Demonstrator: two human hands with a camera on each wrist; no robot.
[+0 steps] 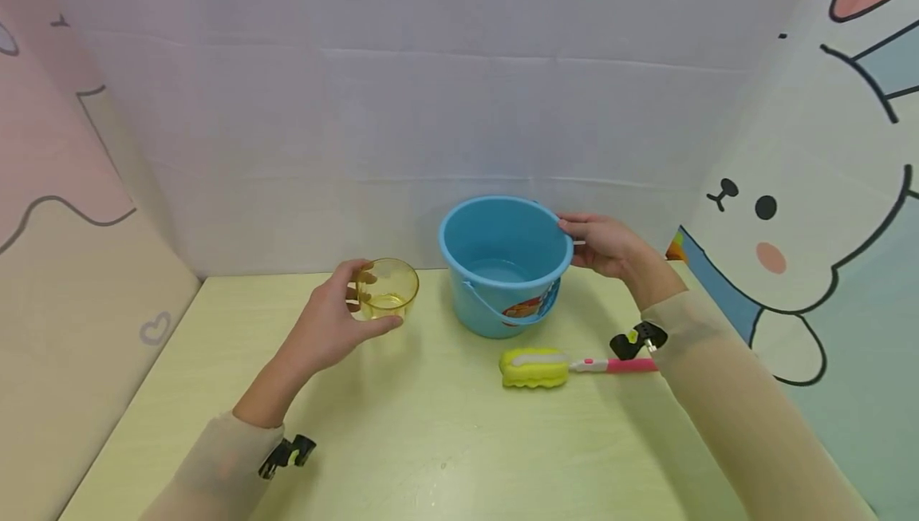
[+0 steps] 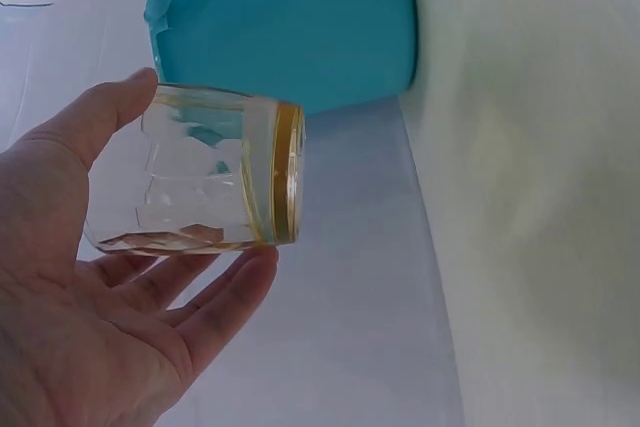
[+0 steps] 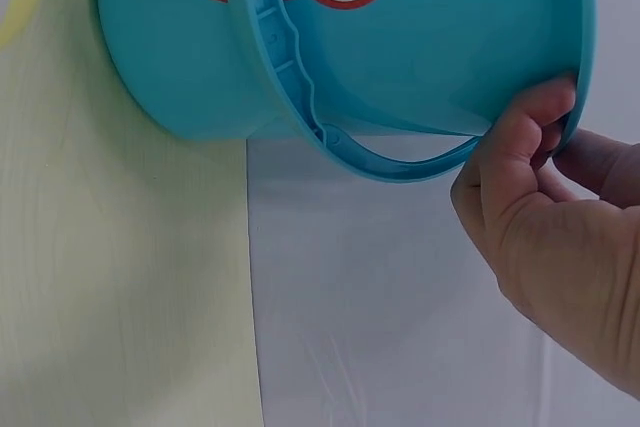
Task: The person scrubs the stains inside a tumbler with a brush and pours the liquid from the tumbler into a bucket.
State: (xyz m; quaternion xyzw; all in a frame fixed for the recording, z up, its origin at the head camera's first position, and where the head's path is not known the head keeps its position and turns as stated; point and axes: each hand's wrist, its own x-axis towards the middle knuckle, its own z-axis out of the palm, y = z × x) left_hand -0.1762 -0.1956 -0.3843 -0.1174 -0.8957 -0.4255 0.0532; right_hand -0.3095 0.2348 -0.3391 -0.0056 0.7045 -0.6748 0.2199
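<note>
"Clear cup (image 1: 388, 286) first: where do you have it, and how is it held?"

"Inside the curve of my left hand (image 1: 330, 317), thumb along one side, fingers round the other, bent only partway, so the cup fills the gap. It looks held off the table (image 1: 445, 441)."

"How would you expect it to handle?"

"Light and stiff, I'd judge, with smooth walls that could slip. From this distance I can't tell glass from plastic, so I'd treat it as breakable. I'd hold the side walls, thumb opposite fingers, without squeezing hard."

"Which way does it point?"

"Mouth up, towards the head camera. Its axis from mouth to base stands roughly upright and looks slightly the longer; the left wrist view shows an amber band (image 2: 286, 172) round the end nearer the table."

"And beyond it?"

"Blue bucket (image 1: 467, 309), right of my left fingertips, mouth up too, handle (image 3: 390, 171) drooping. My right hand (image 1: 606, 246) pinches its rim, thumb and fingers nearly together. I'd expect light, slightly springy plastic. Whether its base rests on the table, I can't tell."

"Anything else?"

"Yellow brush (image 1: 534, 368), on the near side of my right hand, head leftward, its pink-and-white shaft (image 1: 621, 365) running right to my sleeve (image 1: 718, 393)."
</note>
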